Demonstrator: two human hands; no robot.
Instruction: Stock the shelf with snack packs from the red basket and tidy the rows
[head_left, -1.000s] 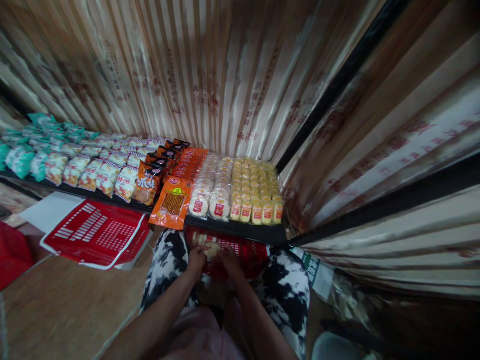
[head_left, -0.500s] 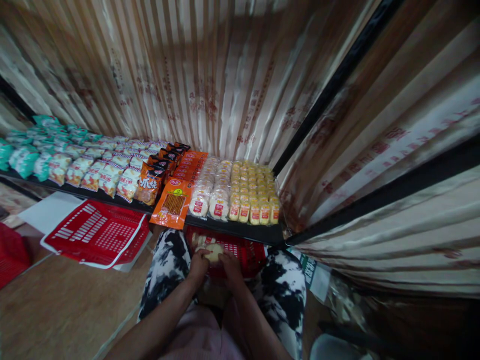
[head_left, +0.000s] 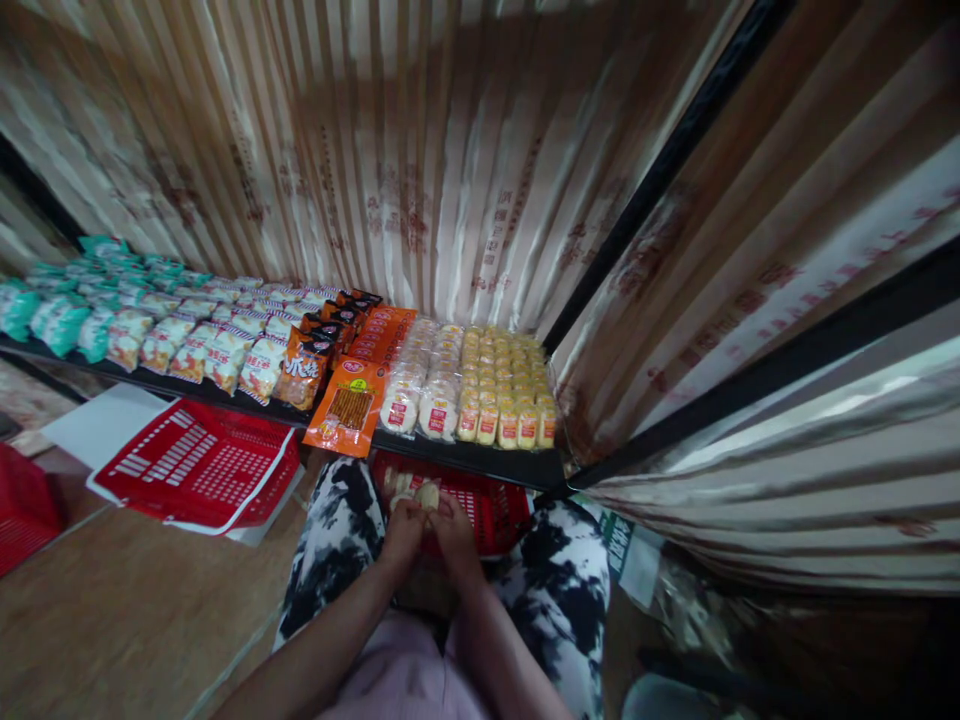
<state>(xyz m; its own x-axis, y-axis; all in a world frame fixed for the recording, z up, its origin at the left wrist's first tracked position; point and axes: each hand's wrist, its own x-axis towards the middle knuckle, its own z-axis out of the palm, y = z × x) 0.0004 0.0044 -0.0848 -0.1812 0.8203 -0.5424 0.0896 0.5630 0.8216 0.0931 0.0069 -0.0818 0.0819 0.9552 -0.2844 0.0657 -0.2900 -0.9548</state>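
Head view. I see both hands low at centre, held together between the knees over a red basket. Left hand and right hand meet on a pale round bun; the fingers of both are curled onto it, so both are gripping the bun. It sits at 12 o'clock from the hands, just above the basket's near edge. More pale buns lie at 10 o'clock from it inside the basket, too dim to count.

Black-and-white patterned trousers flank the hands at 9 and 3 o'clock.

At 12 o'clock from the basket, a dark shelf carries rows of packed snacks: yellow packs at its right end, round white cakes just left of them, then an orange pack overhanging the shelf edge. Green and white bags run off toward 10 o'clock.

A second red basket lid lies on the floor at 9 o'clock. Striped drapery backs the shelf.
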